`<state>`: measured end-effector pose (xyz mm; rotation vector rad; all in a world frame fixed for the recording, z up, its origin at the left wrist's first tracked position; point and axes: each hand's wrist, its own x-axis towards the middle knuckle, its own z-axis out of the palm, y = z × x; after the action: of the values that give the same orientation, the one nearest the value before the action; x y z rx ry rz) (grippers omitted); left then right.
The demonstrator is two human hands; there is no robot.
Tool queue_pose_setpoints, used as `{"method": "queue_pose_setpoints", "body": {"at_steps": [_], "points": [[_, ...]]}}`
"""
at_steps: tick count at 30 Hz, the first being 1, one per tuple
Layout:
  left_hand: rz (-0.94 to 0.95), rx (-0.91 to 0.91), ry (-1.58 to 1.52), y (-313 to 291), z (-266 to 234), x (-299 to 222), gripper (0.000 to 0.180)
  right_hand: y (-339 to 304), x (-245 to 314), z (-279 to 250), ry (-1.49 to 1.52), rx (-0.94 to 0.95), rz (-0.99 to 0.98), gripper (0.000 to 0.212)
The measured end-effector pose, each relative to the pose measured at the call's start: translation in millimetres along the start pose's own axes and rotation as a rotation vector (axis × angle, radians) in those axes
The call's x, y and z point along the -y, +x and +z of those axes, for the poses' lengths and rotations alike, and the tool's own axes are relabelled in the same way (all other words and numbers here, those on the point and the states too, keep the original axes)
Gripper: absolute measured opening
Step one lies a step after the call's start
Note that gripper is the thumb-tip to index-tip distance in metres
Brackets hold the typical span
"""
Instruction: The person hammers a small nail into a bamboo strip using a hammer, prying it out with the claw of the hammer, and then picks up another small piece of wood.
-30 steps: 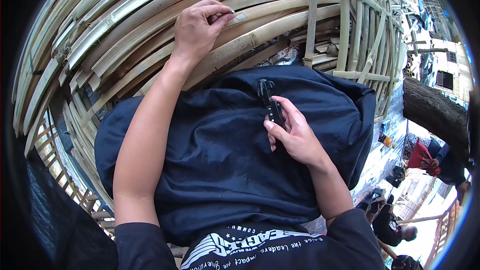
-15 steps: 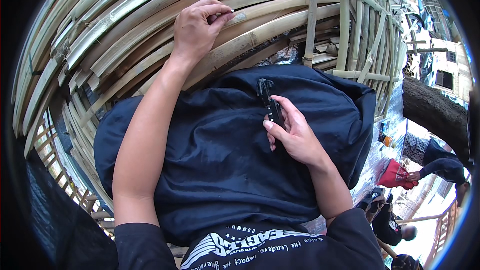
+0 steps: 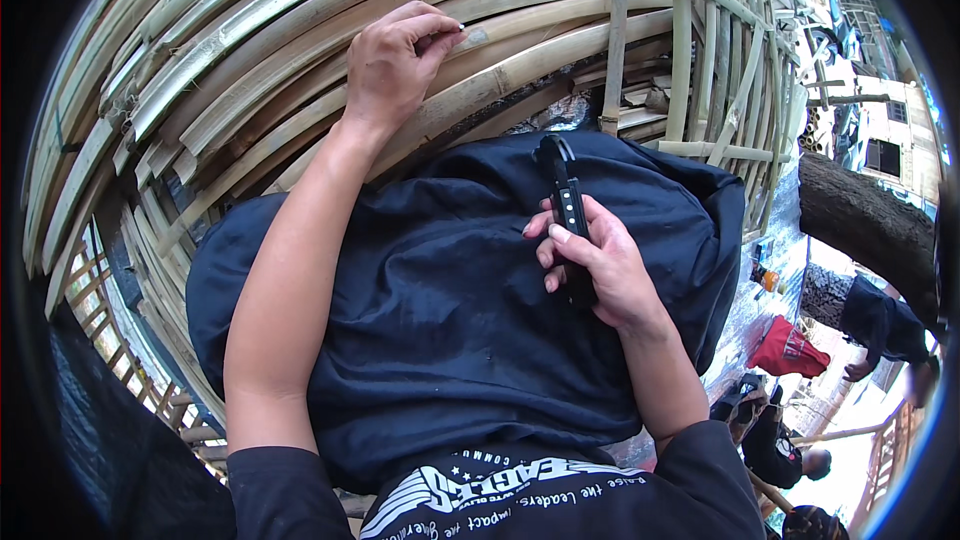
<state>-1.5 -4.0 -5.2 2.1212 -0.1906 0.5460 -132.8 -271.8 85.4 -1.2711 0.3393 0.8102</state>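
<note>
My right hand (image 3: 610,265) is closed round a slim black tool (image 3: 567,202) with a row of pale dots along its handle. Its far end is a dark, curved, hook-like head; what kind of tool it is I cannot make out. Beneath it lies dark navy cloth (image 3: 440,290), draped across my lap. Further off and to the left, my left hand (image 3: 393,65) has thumb and forefinger pinched over the split bamboo strips (image 3: 500,80). A tiny white bit (image 3: 461,28) shows at those fingertips, too small to name.
An upright woven bamboo lattice (image 3: 735,80) stands at the far right. Beyond it lie a thick dark log (image 3: 865,215) and a red bag (image 3: 788,348). A person in dark clothes (image 3: 882,320) is near the bag, and another person (image 3: 775,448) is lower right.
The black tool has turned in my right hand and shifted slightly right, its head now more upright. My left hand is nearly still. The other person's hand has come away from the red bag.
</note>
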Motion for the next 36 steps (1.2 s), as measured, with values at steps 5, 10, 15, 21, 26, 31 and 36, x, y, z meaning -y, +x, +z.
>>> {"method": "queue_pose_setpoints", "body": {"at_steps": [5, 10, 15, 21, 26, 31, 36], "points": [[0.005, -0.002, 0.019, -2.3, 0.6, 2.2, 0.012, -20.3, 43.8, 18.9, -0.100, 0.020, 0.034, 0.032], [0.031, -0.018, 0.046, -4.6, -1.9, 4.5, 0.012, -35.6, 93.3, 48.0, -0.362, 0.001, -0.073, 0.048], [0.045, -0.022, 0.048, -4.0, 3.1, 1.7, 0.011, -9.7, 108.2, 61.4, -0.361, -0.172, -0.568, 0.034], [0.051, -0.032, 0.048, -4.5, 0.8, 4.3, 0.011, 58.2, 65.3, 47.0, -0.895, -0.410, -0.696, 0.023], [0.071, -0.038, 0.046, -3.4, 4.1, 1.9, 0.011, 77.6, 33.2, 39.3, -0.887, -0.470, -0.698, 0.021], [0.062, -0.021, 0.064, -6.0, 2.5, 6.3, 0.011, 90.8, 29.3, 45.6, -0.943, -0.456, -0.899, 0.024], [0.066, -0.013, 0.063, -5.1, 3.0, 6.5, 0.011, 98.1, 32.3, 47.5, -1.058, -0.404, -0.912, 0.028]]}}
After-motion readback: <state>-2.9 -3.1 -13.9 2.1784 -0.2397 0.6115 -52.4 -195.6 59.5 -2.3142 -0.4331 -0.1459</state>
